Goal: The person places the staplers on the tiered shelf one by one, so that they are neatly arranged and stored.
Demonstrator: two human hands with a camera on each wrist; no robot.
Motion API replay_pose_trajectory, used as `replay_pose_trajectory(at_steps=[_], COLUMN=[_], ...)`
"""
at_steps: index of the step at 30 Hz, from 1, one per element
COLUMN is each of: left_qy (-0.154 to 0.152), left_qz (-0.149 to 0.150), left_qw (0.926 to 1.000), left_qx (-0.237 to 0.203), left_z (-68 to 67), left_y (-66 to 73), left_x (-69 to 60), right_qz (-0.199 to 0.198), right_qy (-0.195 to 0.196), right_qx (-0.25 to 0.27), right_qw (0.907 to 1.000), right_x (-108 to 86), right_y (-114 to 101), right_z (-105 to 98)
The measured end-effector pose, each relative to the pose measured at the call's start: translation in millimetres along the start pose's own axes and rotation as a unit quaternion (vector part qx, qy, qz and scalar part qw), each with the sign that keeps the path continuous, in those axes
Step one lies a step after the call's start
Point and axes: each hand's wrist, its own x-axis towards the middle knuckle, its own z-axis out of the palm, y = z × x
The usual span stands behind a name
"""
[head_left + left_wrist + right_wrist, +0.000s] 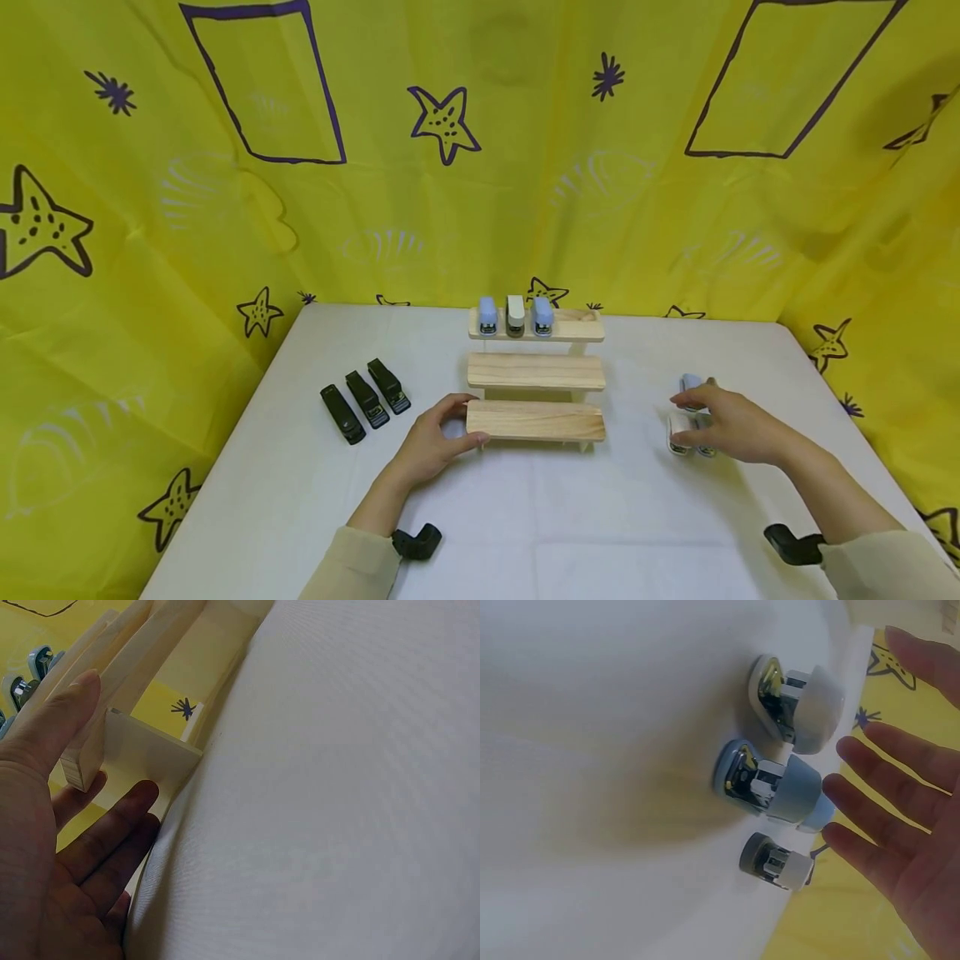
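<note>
A three-tier wooden display stand [536, 421] stands mid-table. My left hand [435, 442] pinches the left end of its lowest board, thumb on one face and index finger on the other, as the left wrist view [82, 757] shows. Three staplers sit on the top tier: blue [487, 316], white [515, 316] and blue [542, 316]. Over a group of small staplers at the right, my right hand [738, 425] has its fingers extended and thumb apart. In the right wrist view, a white stapler [817, 712] and a blue stapler [795, 787] lie near the fingertips, beside a grey-and-white stapler [780, 862].
Three black staplers [365, 400] lie in a slanted row on the white tabletop [600, 517], left of the stand. A yellow patterned curtain [510, 208] hangs behind and at both sides. Black wrist mounts [417, 542] sit on both forearms.
</note>
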Motion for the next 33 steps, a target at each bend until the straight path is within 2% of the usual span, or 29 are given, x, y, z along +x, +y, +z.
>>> replay_pose_trajectory(at_steps=[14, 33], left_qy=[-0.003, -0.007], left_qz=[-0.006, -0.004], left_qw=[1.0000, 1.0000], left_qx=[-0.001, -0.002], left_z=[-0.4, 0.0], left_y=[1.5, -1.3], left_x=[0.7, 0.8], right_qz=[0.006, 0.027], right_qy=[0.013, -0.003], right_qx=[-0.012, -0.028], right_qw=[0.9998, 0.9992], right_x=[-2.0, 4.2], right_y=[11, 19], right_z=[9, 17])
